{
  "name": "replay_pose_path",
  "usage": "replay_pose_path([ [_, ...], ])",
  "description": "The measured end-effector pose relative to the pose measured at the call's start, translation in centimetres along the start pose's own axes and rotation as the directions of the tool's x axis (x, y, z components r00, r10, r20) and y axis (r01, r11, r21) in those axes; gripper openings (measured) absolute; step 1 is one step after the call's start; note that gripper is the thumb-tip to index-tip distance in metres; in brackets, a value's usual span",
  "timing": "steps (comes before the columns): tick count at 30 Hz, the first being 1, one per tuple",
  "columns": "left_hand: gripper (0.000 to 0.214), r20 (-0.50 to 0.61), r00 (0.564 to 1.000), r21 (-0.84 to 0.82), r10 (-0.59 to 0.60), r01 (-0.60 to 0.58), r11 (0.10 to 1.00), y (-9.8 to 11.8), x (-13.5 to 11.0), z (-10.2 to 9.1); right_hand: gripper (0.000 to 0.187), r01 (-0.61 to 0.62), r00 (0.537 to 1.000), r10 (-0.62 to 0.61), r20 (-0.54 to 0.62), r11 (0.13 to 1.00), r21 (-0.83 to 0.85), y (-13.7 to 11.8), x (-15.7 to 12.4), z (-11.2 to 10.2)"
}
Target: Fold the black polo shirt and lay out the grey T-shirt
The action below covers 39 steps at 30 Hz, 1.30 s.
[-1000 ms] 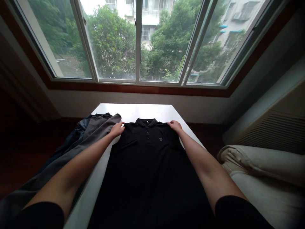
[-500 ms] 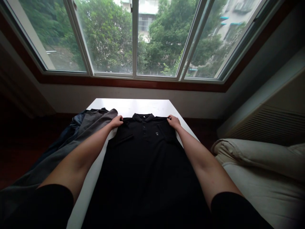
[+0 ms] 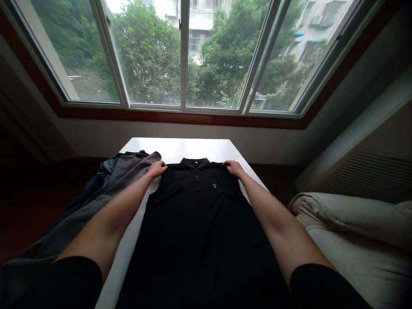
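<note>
A black polo shirt (image 3: 199,227) lies spread front side up, its collar toward the window and a small light logo on the chest. My left hand (image 3: 157,168) pinches the shirt at the left shoulder edge. At the opposite shoulder my right hand (image 3: 234,168) has its fingers closed on the cloth. Both short sleeves rest folded inward over the shirt's front. Under it is a white table (image 3: 180,146), and the lower part of the shirt runs out of view toward me.
Grey and dark blue clothes (image 3: 128,171) are heaped along the table's left side and hang over its edge. A beige sofa (image 3: 357,257) stands at the right. Beyond the table, a wall rises to a wide window (image 3: 183,110) with a red-brown frame.
The whole scene sits slightly lower in view, as the head has tilted up a little. Both hands stay at the shirt's shoulders; the right fingers look somewhat straighter.
</note>
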<state>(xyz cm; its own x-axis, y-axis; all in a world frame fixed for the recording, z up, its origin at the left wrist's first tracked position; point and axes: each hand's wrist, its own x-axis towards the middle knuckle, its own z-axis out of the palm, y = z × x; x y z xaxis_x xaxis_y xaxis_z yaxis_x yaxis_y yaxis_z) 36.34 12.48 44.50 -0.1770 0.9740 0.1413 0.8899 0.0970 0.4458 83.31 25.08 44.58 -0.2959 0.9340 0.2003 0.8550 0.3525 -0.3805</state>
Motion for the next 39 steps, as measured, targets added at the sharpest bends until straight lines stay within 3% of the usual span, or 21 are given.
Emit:
replay_pose_path([
  [4,0.021,-0.028,0.999,0.057,-0.040,0.041,0.998,0.1,0.0,0.4,0.041,-0.078,0.997,0.077,-0.011,0.992,-0.102,-0.1,-0.3,0.1],
  [8,0.021,-0.062,0.997,0.109,-0.045,0.051,0.993,1.0,-0.5,0.9,0.036,-0.063,0.998,0.061,-0.012,0.986,-0.155,-1.0,-0.8,0.0],
  [14,0.036,-0.121,0.989,0.170,0.090,-0.069,0.983,3.8,-1.7,1.8,0.029,-0.026,0.992,-0.002,-0.124,0.973,-0.228,-3.9,-1.5,1.0],
  [18,0.039,-0.046,0.973,0.177,0.226,-0.215,0.961,6.3,-1.8,3.2,0.031,0.060,0.988,-0.092,-0.123,0.968,-0.242,-6.5,-1.6,2.4],
  [23,0.049,0.070,0.959,0.145,0.274,-0.281,0.949,8.4,-1.4,5.6,0.035,0.104,0.994,-0.106,0.006,0.969,-0.226,-9.1,-1.1,4.0],
  [28,0.058,0.121,0.969,0.140,0.213,-0.229,0.963,8.4,-0.5,6.8,0.047,0.102,0.992,-0.083,0.097,0.972,-0.214,-9.2,-0.4,5.3],
  [33,0.061,0.147,0.971,0.143,0.190,-0.211,0.967,7.9,0.3,6.4,0.058,0.074,0.994,-0.056,0.092,0.975,-0.211,-8.7,-0.9,6.2],
  [39,0.055,0.058,0.964,0.168,0.260,-0.266,0.949,7.8,-1.9,5.3,0.060,0.101,0.987,-0.079,0.139,0.982,-0.158,-8.7,-1.4,5.4],
])
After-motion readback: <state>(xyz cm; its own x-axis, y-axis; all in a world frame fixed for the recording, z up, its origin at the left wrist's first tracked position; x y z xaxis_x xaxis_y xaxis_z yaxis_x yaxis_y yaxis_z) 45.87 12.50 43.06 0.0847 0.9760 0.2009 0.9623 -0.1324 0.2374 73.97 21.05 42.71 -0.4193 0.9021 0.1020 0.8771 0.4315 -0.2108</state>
